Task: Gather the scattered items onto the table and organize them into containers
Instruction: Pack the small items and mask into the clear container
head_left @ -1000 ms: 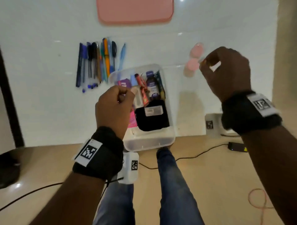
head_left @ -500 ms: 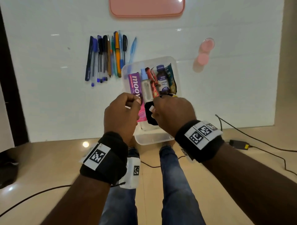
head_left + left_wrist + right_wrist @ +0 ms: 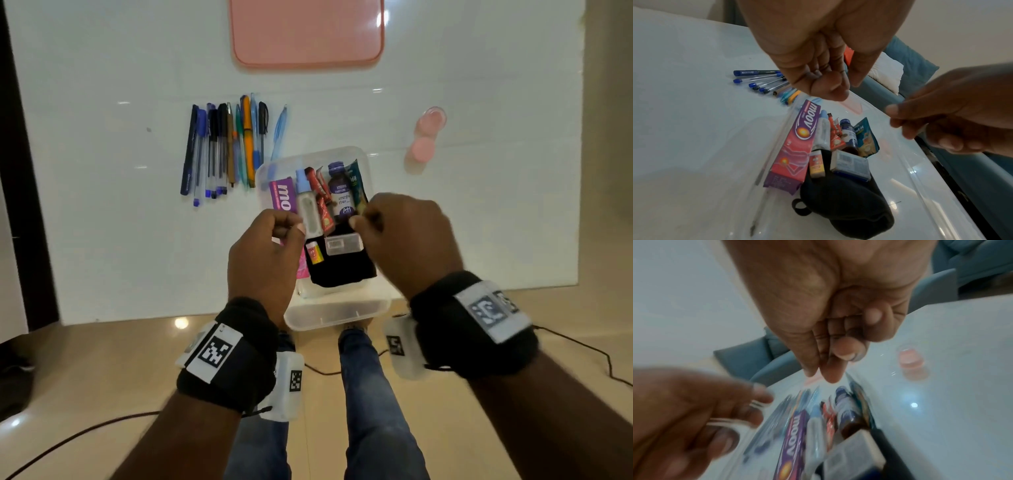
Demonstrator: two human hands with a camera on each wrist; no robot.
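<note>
R hand (image 3: pixel 407 240) moved right; both grips curled; held object unclear.

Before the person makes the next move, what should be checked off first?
1. Clear box on the table: ok.
2. Pens in a container: not ok, they lie loose on the table left of the box.
3. Pink jar put away: not ok, it is on the table to the right, outside the box.
4. Left hand has something ready: ok, thin loops hang on its fingers.
5. Right hand free: cannot tell, its fingers are pinched together.
</note>
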